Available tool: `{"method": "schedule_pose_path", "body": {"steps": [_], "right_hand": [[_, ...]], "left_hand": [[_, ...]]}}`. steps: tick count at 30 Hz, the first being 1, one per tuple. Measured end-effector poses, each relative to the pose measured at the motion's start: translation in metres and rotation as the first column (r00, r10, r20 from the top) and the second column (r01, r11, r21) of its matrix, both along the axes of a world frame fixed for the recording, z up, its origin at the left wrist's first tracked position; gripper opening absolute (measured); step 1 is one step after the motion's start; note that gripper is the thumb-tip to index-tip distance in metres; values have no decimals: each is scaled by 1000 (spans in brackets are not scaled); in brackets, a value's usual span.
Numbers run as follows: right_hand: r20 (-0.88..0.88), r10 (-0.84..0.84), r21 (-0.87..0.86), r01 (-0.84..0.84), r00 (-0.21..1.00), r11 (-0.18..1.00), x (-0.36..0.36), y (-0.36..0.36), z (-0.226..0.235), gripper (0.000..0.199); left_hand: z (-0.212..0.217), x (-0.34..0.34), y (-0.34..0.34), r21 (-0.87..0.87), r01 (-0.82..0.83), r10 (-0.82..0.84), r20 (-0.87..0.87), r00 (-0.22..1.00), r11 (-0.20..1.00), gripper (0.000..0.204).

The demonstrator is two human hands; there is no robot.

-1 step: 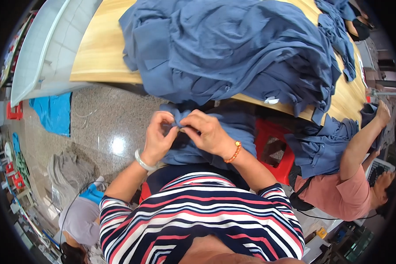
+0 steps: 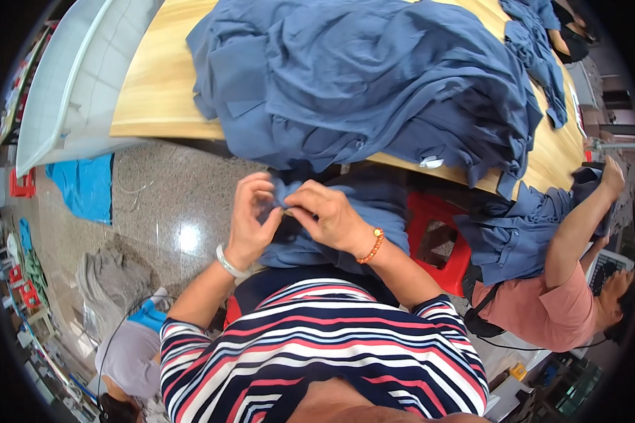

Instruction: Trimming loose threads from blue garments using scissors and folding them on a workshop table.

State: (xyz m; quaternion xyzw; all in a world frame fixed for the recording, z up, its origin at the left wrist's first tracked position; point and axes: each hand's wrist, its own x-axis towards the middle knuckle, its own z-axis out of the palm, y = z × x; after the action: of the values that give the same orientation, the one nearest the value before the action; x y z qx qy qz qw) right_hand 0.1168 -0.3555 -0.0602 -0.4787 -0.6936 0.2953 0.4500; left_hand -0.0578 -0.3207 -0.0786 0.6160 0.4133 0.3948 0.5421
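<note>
One long pale wooden tabletop [image 2: 155, 106]. One big heap of dark blue cloth garments [image 2: 374, 84]. One red plastic stool [image 2: 441, 236]. Two bracelets: one white [image 2: 227, 264], one orange beaded [image 2: 371, 247]. Two people.

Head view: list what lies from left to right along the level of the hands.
Blue cloth on the floor → left hand → right hand → red stool → co-worker's arm.

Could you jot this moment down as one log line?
left hand: pinching blue garment | right hand: pinching same fold | garment: on lap
</note>
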Motion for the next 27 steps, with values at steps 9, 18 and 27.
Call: {"method": "schedule_pose_path", "body": {"steps": [9,18,27], "right_hand": [[-144,-110,-183,82,983,980,-6,-11,3,22],[-57,16,-153,-24,998,988,-1,-13,-10,9],[0,-220,-360,205,976,910,-9,-13,-10,15]], "left_hand": [[-1,-21,17,-369,320,-267,188,945,873,19],[14,-29,24,-557,388,-321,219,921,734,17],[17,-4,7,243,251,-133,-414,900,937,13]]}}
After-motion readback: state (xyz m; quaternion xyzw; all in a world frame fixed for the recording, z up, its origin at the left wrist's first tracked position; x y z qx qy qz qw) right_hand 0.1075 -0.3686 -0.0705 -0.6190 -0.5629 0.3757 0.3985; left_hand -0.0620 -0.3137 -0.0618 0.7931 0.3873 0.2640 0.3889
